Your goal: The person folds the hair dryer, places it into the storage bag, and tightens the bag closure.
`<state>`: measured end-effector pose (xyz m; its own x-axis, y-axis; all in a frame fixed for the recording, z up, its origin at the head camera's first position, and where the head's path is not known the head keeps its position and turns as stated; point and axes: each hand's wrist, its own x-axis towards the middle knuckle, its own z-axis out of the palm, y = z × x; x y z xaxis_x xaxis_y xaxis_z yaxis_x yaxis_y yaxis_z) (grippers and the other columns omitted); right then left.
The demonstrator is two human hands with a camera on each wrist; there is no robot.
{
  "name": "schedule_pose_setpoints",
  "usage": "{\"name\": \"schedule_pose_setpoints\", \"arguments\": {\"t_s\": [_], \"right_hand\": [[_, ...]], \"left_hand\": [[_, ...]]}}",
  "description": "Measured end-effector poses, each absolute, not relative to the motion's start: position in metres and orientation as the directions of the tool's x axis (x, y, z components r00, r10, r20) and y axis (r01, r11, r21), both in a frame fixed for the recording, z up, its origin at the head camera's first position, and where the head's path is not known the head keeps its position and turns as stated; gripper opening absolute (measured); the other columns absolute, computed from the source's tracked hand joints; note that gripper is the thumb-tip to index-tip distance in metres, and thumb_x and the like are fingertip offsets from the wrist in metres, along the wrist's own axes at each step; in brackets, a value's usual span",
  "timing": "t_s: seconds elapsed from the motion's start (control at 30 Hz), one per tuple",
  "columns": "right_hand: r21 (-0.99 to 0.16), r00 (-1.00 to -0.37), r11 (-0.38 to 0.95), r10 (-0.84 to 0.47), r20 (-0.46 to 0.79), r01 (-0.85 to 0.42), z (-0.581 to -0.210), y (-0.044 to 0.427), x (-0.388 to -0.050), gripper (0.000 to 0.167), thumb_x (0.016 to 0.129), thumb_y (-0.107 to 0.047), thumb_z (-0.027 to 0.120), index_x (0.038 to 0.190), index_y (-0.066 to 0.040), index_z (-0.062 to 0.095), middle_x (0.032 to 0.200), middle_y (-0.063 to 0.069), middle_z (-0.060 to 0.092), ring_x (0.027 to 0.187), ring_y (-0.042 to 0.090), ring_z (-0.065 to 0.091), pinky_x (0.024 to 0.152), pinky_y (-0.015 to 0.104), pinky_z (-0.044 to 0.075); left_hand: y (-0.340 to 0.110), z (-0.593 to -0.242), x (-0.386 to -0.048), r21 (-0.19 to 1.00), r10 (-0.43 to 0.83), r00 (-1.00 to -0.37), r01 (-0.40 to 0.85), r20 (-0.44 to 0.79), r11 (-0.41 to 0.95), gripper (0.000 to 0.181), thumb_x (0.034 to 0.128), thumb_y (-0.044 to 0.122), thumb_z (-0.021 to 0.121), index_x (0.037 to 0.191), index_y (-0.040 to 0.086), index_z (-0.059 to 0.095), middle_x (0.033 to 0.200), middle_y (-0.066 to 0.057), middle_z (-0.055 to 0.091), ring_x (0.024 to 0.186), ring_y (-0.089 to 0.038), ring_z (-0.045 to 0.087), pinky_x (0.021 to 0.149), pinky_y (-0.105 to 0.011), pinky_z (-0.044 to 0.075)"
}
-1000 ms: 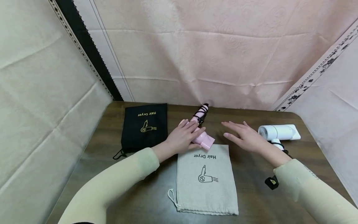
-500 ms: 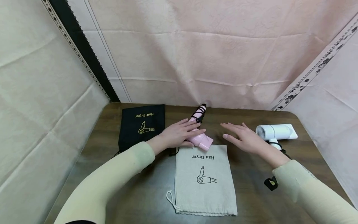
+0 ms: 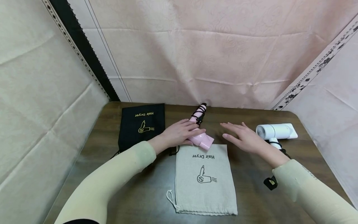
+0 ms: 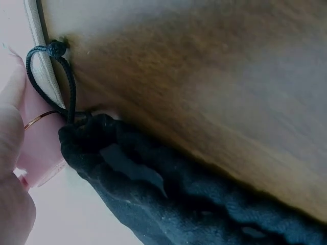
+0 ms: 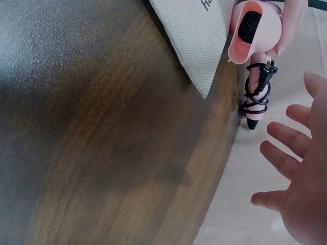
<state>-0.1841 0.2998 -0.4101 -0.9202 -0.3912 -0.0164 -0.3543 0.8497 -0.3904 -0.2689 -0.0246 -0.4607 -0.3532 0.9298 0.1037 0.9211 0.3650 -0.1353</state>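
Observation:
A pink hair dryer (image 3: 202,140), its black cord wound round the handle, lies at the middle of the table with its nozzle over the top edge of a beige drawstring bag (image 3: 207,196). My left hand (image 3: 179,133) rests across the dryer's body, fingers stretched over it and partly covering it. The right wrist view shows the dryer's nozzle (image 5: 240,46) and cord from the other side. To the right, my right hand (image 3: 246,138) hovers with fingers spread and holds nothing. Its nearest neighbour is a white hair dryer (image 3: 279,132).
A black drawstring bag (image 3: 131,124) lies at the back left, partly under the left forearm; its cord loop (image 4: 71,92) reaches beside the pink dryer. The wooden table (image 3: 137,193) meets pale cloth (image 3: 167,62) at the back and sides.
My left hand has slid slightly left along the pink hair dryer, its fingers now closer together. The view has shifted slightly; the right hand and bags look the same.

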Motion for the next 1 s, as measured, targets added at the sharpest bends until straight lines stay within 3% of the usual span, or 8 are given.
{"name": "schedule_pose_setpoints", "arguments": {"t_s": [0.2, 0.4, 0.8, 1.0], "right_hand": [[-0.389, -0.92, 0.85, -0.391, -0.014, -0.355, -0.409, 0.299, -0.186, 0.058, 0.111, -0.044, 0.057, 0.161, -0.015, 0.05, 0.162, 0.019, 0.05, 0.152, 0.041, 0.044, 0.125, 0.074, 0.014], [-0.387, -0.919, 0.848, -0.394, -0.006, -0.362, -0.403, 0.298, -0.19, 0.059, 0.111, -0.044, 0.056, 0.162, -0.015, 0.048, 0.162, 0.02, 0.049, 0.152, 0.042, 0.043, 0.125, 0.073, 0.015], [-0.36, -0.873, 0.797, -0.469, 0.136, -0.485, -0.381, 0.278, -0.212, 0.059, 0.111, -0.039, 0.06, 0.163, -0.015, 0.046, 0.17, 0.011, 0.039, 0.158, 0.038, 0.033, 0.13, 0.059, 0.019], [-0.299, -0.819, 0.763, -0.549, 0.166, -0.572, -0.374, 0.26, -0.226, 0.063, 0.11, -0.039, 0.062, 0.164, -0.014, 0.044, 0.171, 0.01, 0.038, 0.16, 0.036, 0.029, 0.133, 0.053, 0.013]], "left_hand": [[-0.027, -0.463, -0.265, -0.153, 0.932, -0.332, 0.923, 0.143, 0.352, 0.069, 0.1032, 0.05, 0.069, 0.163, 0.026, 0.044, 0.152, -0.003, 0.059, 0.143, -0.027, 0.052, 0.122, -0.045, 0.039], [-0.034, -0.461, -0.258, -0.202, 0.938, -0.294, 0.923, 0.183, 0.328, 0.068, 0.1036, 0.049, 0.069, 0.163, 0.025, 0.045, 0.153, -0.006, 0.058, 0.142, -0.027, 0.052, 0.123, -0.045, 0.039], [-0.057, -0.442, -0.24, -0.353, 0.933, -0.142, 0.898, 0.33, 0.262, 0.065, 0.0996, 0.044, 0.075, 0.157, 0.026, 0.052, 0.149, -0.007, 0.059, 0.141, -0.025, 0.055, 0.123, -0.047, 0.04], [-0.067, -0.436, -0.229, -0.465, 0.943, -0.073, 0.856, 0.325, 0.227, 0.064, 0.0986, 0.019, 0.076, 0.157, 0.026, 0.05, 0.149, -0.005, 0.059, 0.141, -0.024, 0.053, 0.122, -0.045, 0.041]]}}
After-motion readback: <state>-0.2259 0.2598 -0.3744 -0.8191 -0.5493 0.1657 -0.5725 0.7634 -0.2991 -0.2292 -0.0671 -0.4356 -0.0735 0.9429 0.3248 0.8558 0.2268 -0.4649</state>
